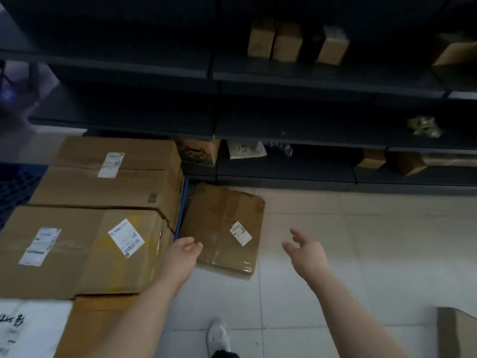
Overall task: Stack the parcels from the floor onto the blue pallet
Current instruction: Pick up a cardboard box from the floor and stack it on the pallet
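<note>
Both hands were empty as I reached in. My left hand (184, 250) hung with relaxed fingers apart over the near left corner of the flat parcel (222, 228). My right hand (307, 250) was spread open above bare tile to the parcel's right. I could not tell whether either was touching the cardboard. That parcel lay on the floor, its left edge just beside the blue pallet (15, 187).

By my reckoning the job was well along. Several large cartons (77, 249) sat on the pallet, packed close together. The flat parcel was left to lift, and probably the brown box (456, 332) at the lower right too.

Underfoot was pale tiled floor (361, 241). The room was dim, with dark shelving (284, 81) along the back holding a few small boxes (286, 42).
</note>
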Demonstrator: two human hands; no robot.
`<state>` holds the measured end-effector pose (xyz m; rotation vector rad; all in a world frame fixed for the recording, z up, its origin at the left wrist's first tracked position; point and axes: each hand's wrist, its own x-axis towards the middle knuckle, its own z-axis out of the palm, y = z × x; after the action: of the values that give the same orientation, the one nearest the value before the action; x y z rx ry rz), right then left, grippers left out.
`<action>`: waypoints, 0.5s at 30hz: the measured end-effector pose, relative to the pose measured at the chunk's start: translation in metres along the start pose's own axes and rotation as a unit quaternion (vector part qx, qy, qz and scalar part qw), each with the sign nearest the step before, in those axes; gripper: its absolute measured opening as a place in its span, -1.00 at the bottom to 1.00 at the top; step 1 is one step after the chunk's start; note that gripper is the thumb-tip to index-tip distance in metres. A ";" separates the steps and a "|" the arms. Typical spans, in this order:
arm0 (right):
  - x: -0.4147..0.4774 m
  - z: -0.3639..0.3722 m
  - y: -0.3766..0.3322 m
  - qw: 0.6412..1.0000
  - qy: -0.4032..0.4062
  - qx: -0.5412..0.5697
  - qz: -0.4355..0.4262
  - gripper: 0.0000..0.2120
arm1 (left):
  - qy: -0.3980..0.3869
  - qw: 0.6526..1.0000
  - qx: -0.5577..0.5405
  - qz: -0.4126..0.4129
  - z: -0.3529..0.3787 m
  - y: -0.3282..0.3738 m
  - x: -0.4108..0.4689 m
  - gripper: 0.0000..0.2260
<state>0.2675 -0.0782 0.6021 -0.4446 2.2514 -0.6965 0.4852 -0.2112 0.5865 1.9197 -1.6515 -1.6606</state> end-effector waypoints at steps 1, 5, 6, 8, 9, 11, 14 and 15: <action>0.020 0.008 0.003 1.000 -0.005 0.002 0.006 -0.52 | 0.002 1.000 -0.001 -0.015 0.008 -0.006 0.018 -0.61; 0.097 0.051 0.023 0.999 -0.034 0.015 0.019 -0.53 | 0.017 0.998 -0.020 -0.059 0.043 -0.038 0.091 -0.62; 0.116 0.065 0.031 0.999 -0.041 0.016 0.019 -0.53 | 0.022 0.997 -0.028 -0.069 0.054 -0.049 0.110 -0.62; 0.155 0.096 0.051 0.998 -0.055 0.012 0.018 -0.52 | 0.031 0.995 -0.051 -0.083 0.077 -0.073 0.149 -0.61; 0.175 0.112 0.063 0.998 -0.063 0.009 0.017 -0.52 | 0.038 0.994 -0.056 -0.087 0.089 -0.086 0.169 -0.61; 0.212 0.146 0.089 0.997 -0.080 0.000 0.019 -0.51 | 0.056 0.992 -0.057 -0.094 0.112 -0.116 0.210 -0.62; 0.264 0.194 0.131 0.994 -0.104 -0.019 0.028 -0.53 | 0.086 0.986 -0.076 -0.117 0.145 -0.169 0.272 -0.59; 0.281 0.209 0.145 0.993 -0.108 -0.022 0.030 -0.53 | 0.094 0.984 -0.079 -0.127 0.156 -0.187 0.293 -0.57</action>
<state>0.2142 -0.1761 0.2401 -0.4482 2.0700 -0.5425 0.4287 -0.2747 0.2149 2.2010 -1.2127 -1.5780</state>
